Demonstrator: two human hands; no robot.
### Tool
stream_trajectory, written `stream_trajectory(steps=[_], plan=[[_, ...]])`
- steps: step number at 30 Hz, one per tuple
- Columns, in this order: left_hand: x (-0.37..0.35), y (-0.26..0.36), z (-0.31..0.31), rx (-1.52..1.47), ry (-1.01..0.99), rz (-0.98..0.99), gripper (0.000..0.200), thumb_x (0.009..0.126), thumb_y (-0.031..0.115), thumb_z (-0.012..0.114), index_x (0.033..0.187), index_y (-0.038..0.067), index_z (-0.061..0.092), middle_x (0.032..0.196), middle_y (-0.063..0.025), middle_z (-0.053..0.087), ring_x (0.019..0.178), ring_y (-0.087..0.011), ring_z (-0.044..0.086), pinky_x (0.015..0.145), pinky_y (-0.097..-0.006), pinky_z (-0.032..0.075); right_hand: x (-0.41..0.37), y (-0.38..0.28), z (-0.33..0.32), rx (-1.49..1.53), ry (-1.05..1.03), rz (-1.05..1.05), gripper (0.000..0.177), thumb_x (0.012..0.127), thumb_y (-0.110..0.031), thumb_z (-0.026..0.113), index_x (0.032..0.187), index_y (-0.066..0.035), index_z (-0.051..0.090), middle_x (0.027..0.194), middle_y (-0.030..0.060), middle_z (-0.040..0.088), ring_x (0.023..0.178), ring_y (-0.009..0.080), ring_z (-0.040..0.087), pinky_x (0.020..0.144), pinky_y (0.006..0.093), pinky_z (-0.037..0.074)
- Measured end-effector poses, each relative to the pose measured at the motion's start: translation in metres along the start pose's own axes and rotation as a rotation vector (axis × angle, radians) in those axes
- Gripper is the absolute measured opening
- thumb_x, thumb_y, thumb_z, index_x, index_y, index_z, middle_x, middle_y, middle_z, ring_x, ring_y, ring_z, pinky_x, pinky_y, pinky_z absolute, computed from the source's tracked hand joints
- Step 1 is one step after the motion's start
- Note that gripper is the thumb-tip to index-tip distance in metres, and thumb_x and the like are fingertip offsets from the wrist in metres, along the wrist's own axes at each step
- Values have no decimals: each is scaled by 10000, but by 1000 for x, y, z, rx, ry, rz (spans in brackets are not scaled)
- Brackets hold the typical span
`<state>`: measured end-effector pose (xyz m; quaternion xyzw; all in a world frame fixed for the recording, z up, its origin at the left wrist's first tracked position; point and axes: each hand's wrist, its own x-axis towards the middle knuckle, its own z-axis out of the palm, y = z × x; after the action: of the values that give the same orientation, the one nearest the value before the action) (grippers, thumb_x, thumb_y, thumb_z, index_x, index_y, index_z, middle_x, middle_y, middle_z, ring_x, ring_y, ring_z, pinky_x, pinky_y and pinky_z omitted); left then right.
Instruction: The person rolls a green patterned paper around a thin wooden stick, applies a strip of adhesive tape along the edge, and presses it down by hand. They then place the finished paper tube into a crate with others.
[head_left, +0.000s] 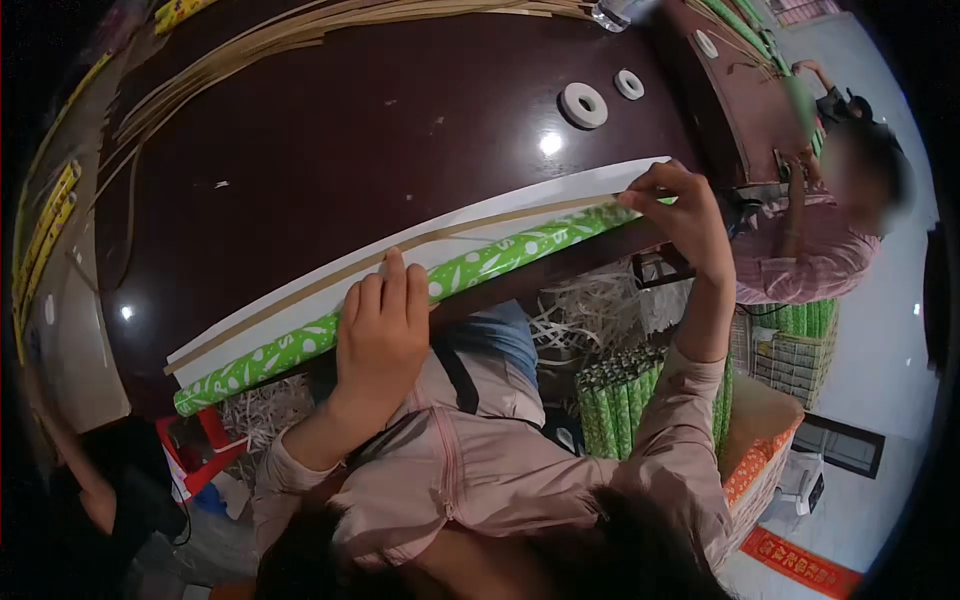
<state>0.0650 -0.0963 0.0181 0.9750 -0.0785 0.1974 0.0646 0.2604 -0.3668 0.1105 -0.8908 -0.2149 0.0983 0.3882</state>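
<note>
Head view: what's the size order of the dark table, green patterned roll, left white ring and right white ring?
1. Dark table
2. Green patterned roll
3. Left white ring
4. Right white ring
All look plainly different in size.

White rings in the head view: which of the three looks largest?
The leftmost ring, on the dark table. It looks clearly wider than the middle ring just beside it and the rightmost ring.

The left hand [385,320] hides a stretch of the green roll [500,258]. Beyond the right hand [690,215], a blur covers the head of a co-worker [815,250]; the top edge cuts a clear object [613,15].
</note>
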Motion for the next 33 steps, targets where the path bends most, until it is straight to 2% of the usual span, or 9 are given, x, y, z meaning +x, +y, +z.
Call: stream_trajectory(steps=[1,3,7,9,12,15,18,22,33], plan=[[0,0,-3,0,-29,-9,348,798,138,640,1095,-37,589,1188,-219,589,861,-256,545,803,-344,471,4,16,-23,-139,-26,-78,148,794,-94,780,839,24,702,740,43,632,712,134,564,663,298,452],[0,2,-3,-21,-51,-29,371,794,104,655,1123,-50,580,1203,-235,578,870,-277,543,819,-371,472,7,23,-58,-147,-67,-81,143,819,-110,768,851,14,706,737,25,607,728,106,540,662,283,437],[0,2,-3,-64,-52,-36,410,783,106,692,1140,-53,567,1229,-244,564,875,-286,536,826,-396,467,15,61,-113,-100,-71,112,151,849,-140,749,858,0,694,727,-4,549,707,72,525,640,261,423],[-1,3,-1,-71,-53,-37,413,785,107,692,1144,-52,564,1233,-244,561,878,-290,533,825,-398,466,16,68,-125,-123,-24,75,155,854,-149,746,859,-6,687,717,-25,561,664,65,516,613,245,422],[0,4,-2,-84,-54,-41,420,785,101,693,1153,-50,557,1248,-245,551,893,-301,525,829,-408,461,24,114,-146,-128,-8,188,161,852,-163,746,869,-8,705,728,-12,636,660,64,553,594,241,438],[0,3,-3,-84,-69,-48,437,784,97,695,1167,-52,547,1262,-248,540,905,-304,522,842,-415,455,24,134,-133,-4,8,329,145,872,-170,724,870,-29,694,762,-36,636,723,46,543,640,209,414],[-1,2,-2,-83,-92,-45,454,785,93,694,1185,-53,536,1280,-250,527,915,-309,520,855,-425,448,28,152,-118,-49,54,223,145,871,-170,724,875,-26,703,760,-33,646,723,62,571,665,217,444],[-3,2,-1,-80,-94,-29,473,777,86,703,1194,-56,531,1290,-258,519,929,-314,518,862,-436,442,35,162,-108,-55,88,265,151,872,-158,718,880,-8,711,790,-5,681,754,71,598,716,228,470],[-1,3,-1,-71,-92,-36,491,740,49,728,1181,-58,539,1294,-256,520,937,-316,519,846,-433,440,46,175,-100,-192,102,252,185,830,-180,759,854,-2,717,720,-20,639,671,60,544,623,235,434]])
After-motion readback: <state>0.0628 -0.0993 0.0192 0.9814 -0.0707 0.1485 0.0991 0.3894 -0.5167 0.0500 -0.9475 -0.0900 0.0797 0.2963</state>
